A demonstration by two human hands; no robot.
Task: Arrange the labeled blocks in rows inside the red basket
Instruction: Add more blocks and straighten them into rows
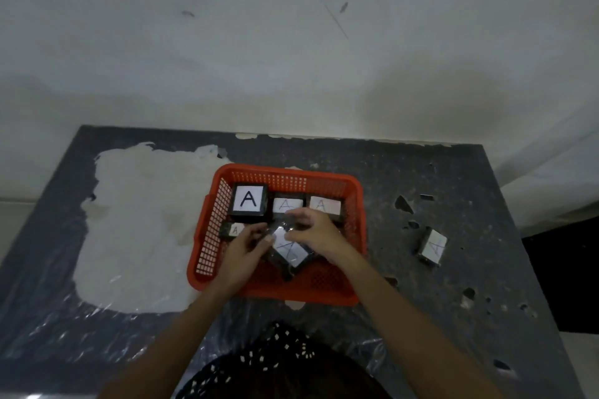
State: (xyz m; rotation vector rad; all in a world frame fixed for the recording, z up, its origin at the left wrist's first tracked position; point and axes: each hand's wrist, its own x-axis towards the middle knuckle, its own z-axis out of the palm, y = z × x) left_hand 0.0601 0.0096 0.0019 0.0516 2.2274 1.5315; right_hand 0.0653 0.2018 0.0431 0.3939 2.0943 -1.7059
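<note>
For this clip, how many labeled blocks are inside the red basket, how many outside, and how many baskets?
Labeled blocks inside the red basket: 5, at, and one held by both hands at
Labeled blocks outside, on the table: 1
Baskets: 1
Total: 7

Red basket [355, 191]: perforated plastic mesh. Blocks [249, 202]: dark, glossy wrap, white paper labels. Desk [486, 236]: dark, chipped, under crinkled clear plastic film.
</note>
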